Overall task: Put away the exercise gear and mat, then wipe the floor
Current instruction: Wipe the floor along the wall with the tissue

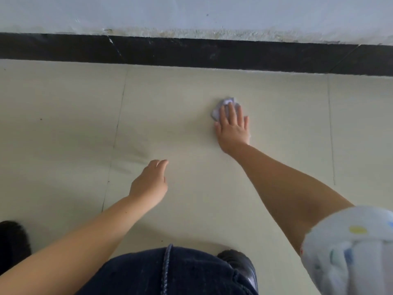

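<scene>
The right hand [232, 126] lies flat, pressing a small crumpled pale purple cloth [223, 107] on the smooth cream tiled floor [63, 124] to rub it clean. The left hand [148, 184], nearer the person than the cloth, is loose and holds nothing, likely for balance.

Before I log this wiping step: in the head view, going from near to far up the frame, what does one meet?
Knee in dark jeans → left hand above the floor → right hand → cloth under its fingers → black skirting strip → white wall.
</scene>
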{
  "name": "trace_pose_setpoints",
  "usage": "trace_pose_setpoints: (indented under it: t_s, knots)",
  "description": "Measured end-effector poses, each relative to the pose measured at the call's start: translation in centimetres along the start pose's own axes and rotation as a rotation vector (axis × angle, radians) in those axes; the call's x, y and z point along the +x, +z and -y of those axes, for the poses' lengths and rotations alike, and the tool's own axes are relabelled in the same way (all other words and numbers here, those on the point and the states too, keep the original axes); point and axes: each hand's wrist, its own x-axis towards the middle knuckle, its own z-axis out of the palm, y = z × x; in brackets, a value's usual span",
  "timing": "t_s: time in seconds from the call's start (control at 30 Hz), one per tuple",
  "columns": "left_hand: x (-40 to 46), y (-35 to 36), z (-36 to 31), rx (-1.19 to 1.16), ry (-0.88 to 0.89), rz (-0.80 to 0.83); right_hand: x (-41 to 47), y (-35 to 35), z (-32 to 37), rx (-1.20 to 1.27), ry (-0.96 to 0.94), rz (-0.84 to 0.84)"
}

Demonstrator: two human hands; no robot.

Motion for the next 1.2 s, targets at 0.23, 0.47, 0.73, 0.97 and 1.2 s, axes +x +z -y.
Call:
trace_pose_setpoints:
  t_s: [0.23, 0.47, 0.73, 0.97, 1.2]
  knots:
    - [2.1, -0.1, 2.5, -0.007, 0.094, -0.188, -12.5, 9.0, 6.2, -0.262, -0.896, 0.223]
    - [1.1, 3.4, -1.0, 0.294, 0.214, -0.035, -16.0, 3.6, -12.3, -0.194, -0.28, -0.044]
    - [0.9, 4.1, -5.1, 0.356, 0.296, 0.132, -11.8, 2.9, -7.3, 0.111, 0.366, -0.207]
    - [1.0, 1.3, -5.6, 0.278, 0.25, 0.257, -12.2, 4.2, -6.6, -0.243, -0.61, 0.063]
    - [2.3, -2.7, -8.1, 0.274, 0.187, 0.444, -9.0, -3.2, -14.1, -0.269, -0.145, 0.307]
